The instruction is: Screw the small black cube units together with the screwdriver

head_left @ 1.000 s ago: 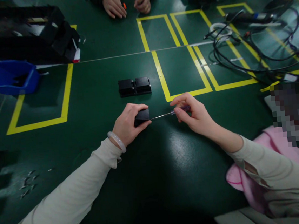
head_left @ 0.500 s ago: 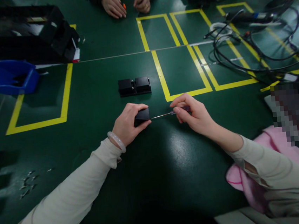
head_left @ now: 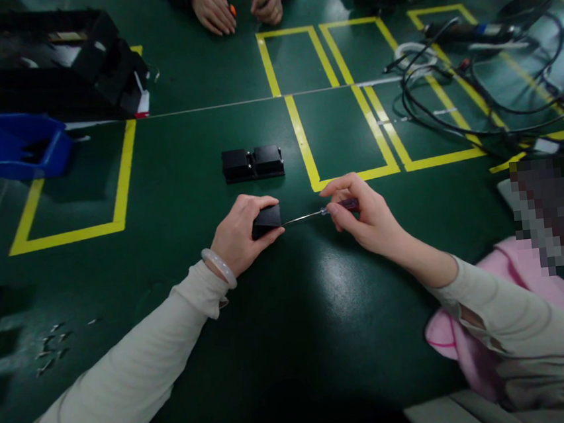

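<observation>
My left hand (head_left: 240, 234) is wrapped round a small black block (head_left: 265, 220) on the green table, holding it down. My right hand (head_left: 365, 215) pinches the handle of a thin screwdriver (head_left: 319, 212). Its metal shaft lies level and its tip meets the right face of the block. Two more black blocks (head_left: 252, 163) sit side by side just beyond my hands.
Yellow tape rectangles (head_left: 341, 132) mark the table. A blue bin (head_left: 13, 145) and a black tray (head_left: 38, 65) stand at the far left; tangled black cables (head_left: 471, 100) lie far right. Small metal bits (head_left: 50, 343) lie near left. Another person's hands (head_left: 239, 6) work opposite. Pink cloth (head_left: 544, 299) at right.
</observation>
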### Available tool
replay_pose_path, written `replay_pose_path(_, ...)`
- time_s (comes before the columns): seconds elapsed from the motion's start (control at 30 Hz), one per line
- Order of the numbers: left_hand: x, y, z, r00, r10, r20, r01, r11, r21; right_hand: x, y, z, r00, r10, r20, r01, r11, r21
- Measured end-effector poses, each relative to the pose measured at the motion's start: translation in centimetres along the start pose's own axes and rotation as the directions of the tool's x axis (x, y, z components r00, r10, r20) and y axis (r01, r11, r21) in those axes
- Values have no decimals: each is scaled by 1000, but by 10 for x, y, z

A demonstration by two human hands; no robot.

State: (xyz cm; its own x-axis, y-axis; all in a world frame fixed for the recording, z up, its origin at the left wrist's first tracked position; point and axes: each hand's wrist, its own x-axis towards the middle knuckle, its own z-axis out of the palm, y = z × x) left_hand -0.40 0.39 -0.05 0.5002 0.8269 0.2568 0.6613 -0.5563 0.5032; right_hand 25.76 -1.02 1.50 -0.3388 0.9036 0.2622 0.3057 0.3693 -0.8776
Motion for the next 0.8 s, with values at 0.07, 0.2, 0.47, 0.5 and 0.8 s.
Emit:
replay_pose_path(0.07,0,0,0,1000,-1,-2,1,1000,-1,1,0,0,1000,-7,-8,7,1000,-17)
replay_pose_path(0.2,0,0,0,1000,7,-5,-7,1000,-5,1,0,-1,999,26,27,-26,1000,5)
replay_pose_path(0.47,0,0,0,1000,22,-9,-22,1000,1,1,-3,0,999,-38,-1,38,999,-27)
replay_pose_path(0.5,0,0,0,1000,22,-8,-22,1000,2,1,-3,0,1000,-28,-1,28,999,-25)
replay_pose_path(0.8,1,0,0,1000,2,1,-2,1000,-3,1,-2,0,1000,-25,-11,25,999,-39)
